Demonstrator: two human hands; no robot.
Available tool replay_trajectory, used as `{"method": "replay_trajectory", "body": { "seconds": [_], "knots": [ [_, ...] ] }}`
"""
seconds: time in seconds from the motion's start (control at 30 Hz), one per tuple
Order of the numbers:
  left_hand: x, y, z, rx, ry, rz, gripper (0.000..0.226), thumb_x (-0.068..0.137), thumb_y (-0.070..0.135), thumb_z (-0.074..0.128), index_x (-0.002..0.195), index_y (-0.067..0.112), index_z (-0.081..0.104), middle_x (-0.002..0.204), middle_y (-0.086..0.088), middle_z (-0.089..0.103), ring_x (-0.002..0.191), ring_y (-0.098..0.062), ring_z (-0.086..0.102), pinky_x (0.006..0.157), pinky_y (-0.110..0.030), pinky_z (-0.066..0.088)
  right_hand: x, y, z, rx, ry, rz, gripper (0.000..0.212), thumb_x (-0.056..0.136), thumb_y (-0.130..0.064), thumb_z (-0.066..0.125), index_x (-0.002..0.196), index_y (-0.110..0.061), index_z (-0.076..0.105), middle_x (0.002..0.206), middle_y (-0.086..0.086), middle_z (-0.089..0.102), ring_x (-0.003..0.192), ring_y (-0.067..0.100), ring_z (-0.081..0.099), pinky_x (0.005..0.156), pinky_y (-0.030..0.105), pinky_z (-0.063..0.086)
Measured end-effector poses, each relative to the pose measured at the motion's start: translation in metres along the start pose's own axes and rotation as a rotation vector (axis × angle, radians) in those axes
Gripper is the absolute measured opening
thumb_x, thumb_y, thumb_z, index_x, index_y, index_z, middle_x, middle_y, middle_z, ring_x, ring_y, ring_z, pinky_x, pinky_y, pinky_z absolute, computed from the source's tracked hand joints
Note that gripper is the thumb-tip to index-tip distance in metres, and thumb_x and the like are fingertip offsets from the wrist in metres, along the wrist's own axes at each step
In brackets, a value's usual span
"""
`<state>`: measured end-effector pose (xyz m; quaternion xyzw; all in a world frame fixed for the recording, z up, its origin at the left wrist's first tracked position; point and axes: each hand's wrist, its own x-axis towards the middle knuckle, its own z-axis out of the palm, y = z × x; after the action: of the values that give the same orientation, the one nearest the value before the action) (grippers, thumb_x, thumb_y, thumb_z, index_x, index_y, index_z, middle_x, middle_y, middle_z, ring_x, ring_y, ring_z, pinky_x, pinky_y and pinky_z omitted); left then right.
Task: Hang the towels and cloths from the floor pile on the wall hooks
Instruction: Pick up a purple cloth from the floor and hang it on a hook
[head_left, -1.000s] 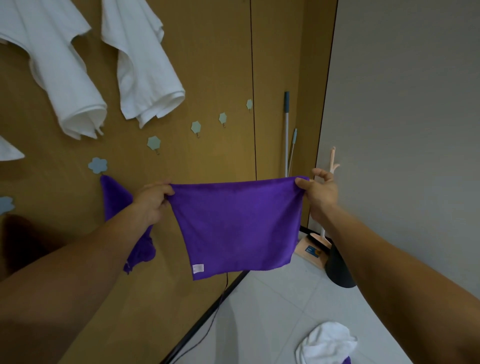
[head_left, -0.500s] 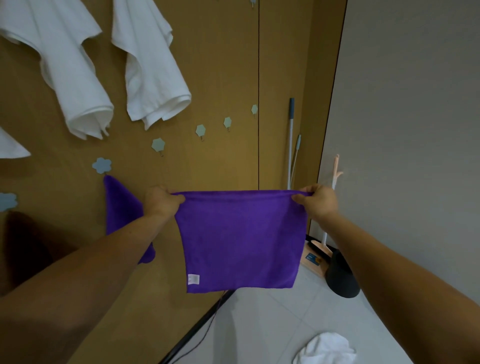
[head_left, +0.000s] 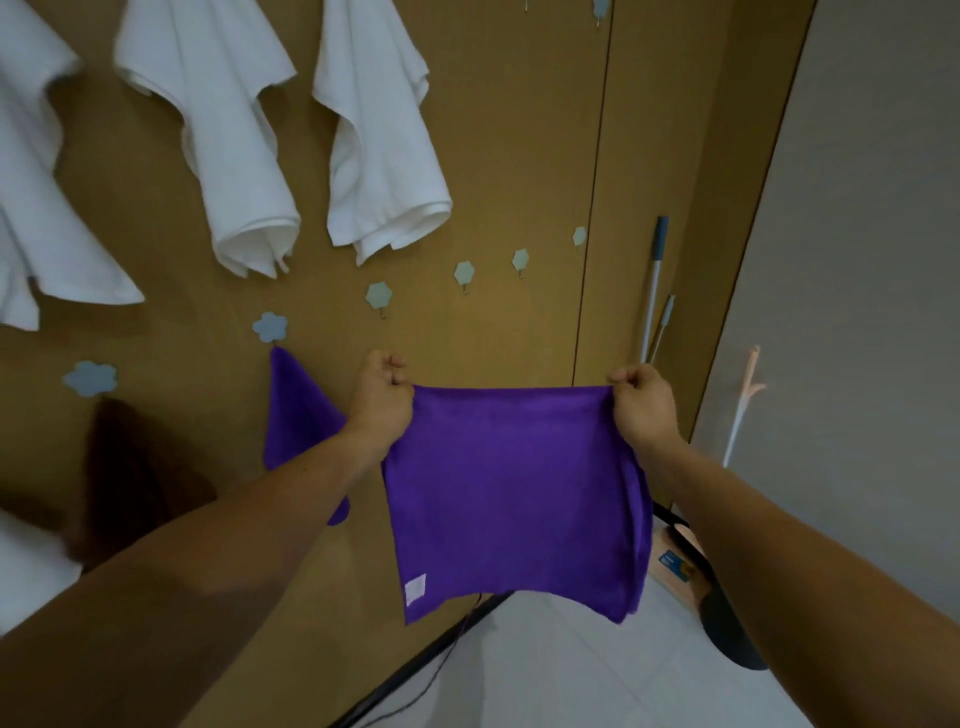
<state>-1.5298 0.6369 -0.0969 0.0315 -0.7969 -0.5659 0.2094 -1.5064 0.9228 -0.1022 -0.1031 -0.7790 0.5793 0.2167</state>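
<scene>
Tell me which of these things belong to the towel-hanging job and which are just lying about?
Job in hand:
stretched purple cloth
free hexagon hook above it
hung purple cloth
white towels on the wall
brown cloth on its hook

Just lying about:
long-handled poles in the corner
black object on the floor
pink-topped stick by the grey wall

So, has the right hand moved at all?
Yes. The right hand shifted left: it was right of the mop handle, now it lies directly below it.
</scene>
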Motion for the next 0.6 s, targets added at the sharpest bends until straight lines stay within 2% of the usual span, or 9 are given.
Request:
{"method": "replay_trajectory", "body": {
  "seconds": [0.07,0.13,0.17,0.2,0.27,0.33,0.37,0.47,0.6],
  "knots": [
    [0.010,-0.004,-0.001,-0.058,-0.046,-0.029,0.033,0.089,-0.002,0.038,0.082,0.026,0.055,0.084,0.002,0.058,0.067,-0.011,0.050,0.057,-0.025,0.043,0.006,-0.006,0.015,0.028,-0.126,0.015,0.023,0.094,-0.011,0.043,0.087,-0.014,0.064,0.095,0.002,0.063,0.102,0.026,0.058,0.095,0.042,0.044],
    [0.022,-0.007,-0.004,-0.030,-0.109,-0.003,0.033,0.089,0.002,0.040,0.076,0.025,0.060,0.080,0.009,0.061,0.070,-0.008,0.052,0.058,-0.021,0.040,0.011,-0.012,0.030,0.026,-0.290,0.013,0.021,0.093,-0.028,0.056,0.092,-0.012,0.068,0.098,0.009,0.067,0.098,0.026,0.061,0.093,0.043,0.046],
    [0.030,-0.009,-0.005,0.037,-0.163,0.036,0.031,0.090,0.007,0.042,0.074,0.025,0.062,0.076,0.014,0.061,0.071,-0.006,0.053,0.059,-0.020,0.038,0.016,-0.013,0.038,-0.001,-0.380,0.008,0.028,0.088,-0.038,0.064,0.098,-0.013,0.068,0.099,0.009,0.067,0.094,0.024,0.062,0.090,0.041,0.049],
    [0.038,-0.011,-0.007,0.111,-0.230,0.074,0.027,0.090,0.016,0.047,0.073,0.025,0.064,0.073,0.016,0.062,0.073,-0.005,0.055,0.062,-0.019,0.039,0.021,-0.013,0.045,-0.047,-0.475,-0.007,0.034,0.081,-0.044,0.072,0.101,-0.016,0.068,0.097,0.005,0.066,0.091,0.020,0.063,0.086,0.037,0.051],
    [0.052,-0.015,-0.013,0.172,-0.377,0.100,0.019,0.082,0.043,0.062,0.074,0.027,0.069,0.072,0.016,0.065,0.072,-0.002,0.060,0.064,-0.015,0.044,0.032,-0.017,0.062,-0.150,-0.632,-0.032,0.040,0.071,-0.043,0.082,0.102,-0.021,0.069,0.096,-0.002,0.068,0.087,0.016,0.066,0.081,0.030,0.055],
    [0.065,-0.019,-0.020,0.214,-0.500,0.095,0.037,0.061,0.066,0.073,0.074,0.031,0.073,0.064,0.020,0.063,0.061,0.006,0.057,0.056,-0.007,0.041,0.047,-0.021,0.079,-0.159,-0.656,-0.012,0.036,0.069,-0.036,0.085,0.096,-0.015,0.073,0.094,0.005,0.073,0.083,0.019,0.070,0.078,0.034,0.059],
    [0.071,-0.023,-0.022,0.262,-0.541,0.090,0.040,0.057,0.069,0.075,0.075,0.033,0.074,0.064,0.021,0.064,0.061,0.007,0.058,0.055,-0.004,0.040,0.053,-0.022,0.088,-0.142,-0.637,-0.011,0.032,0.070,-0.034,0.084,0.090,-0.012,0.074,0.091,0.009,0.074,0.078,0.020,0.071,0.074,0.035,0.060],
    [0.091,-0.035,-0.023,0.302,-0.582,0.060,0.024,0.071,0.054,0.076,0.077,0.031,0.075,0.073,0.015,0.072,0.067,0.000,0.066,0.057,-0.010,0.047,0.073,-0.023,0.116,-0.135,-0.616,-0.066,0.021,0.074,-0.033,0.081,0.078,-0.015,0.074,0.084,0.007,0.075,0.075,0.022,0.071,0.073,0.040,0.060],
    [0.116,-0.048,-0.028,0.170,-0.447,0.051,0.021,0.085,0.046,0.066,0.072,0.032,0.075,0.074,0.006,0.074,0.069,-0.009,0.069,0.065,-0.022,0.054,0.097,-0.025,0.157,-0.236,-0.568,-0.244,0.021,0.082,-0.032,0.075,0.074,-0.014,0.066,0.093,0.005,0.064,0.082,0.020,0.063,0.077,0.037,0.055]
  ]
}}
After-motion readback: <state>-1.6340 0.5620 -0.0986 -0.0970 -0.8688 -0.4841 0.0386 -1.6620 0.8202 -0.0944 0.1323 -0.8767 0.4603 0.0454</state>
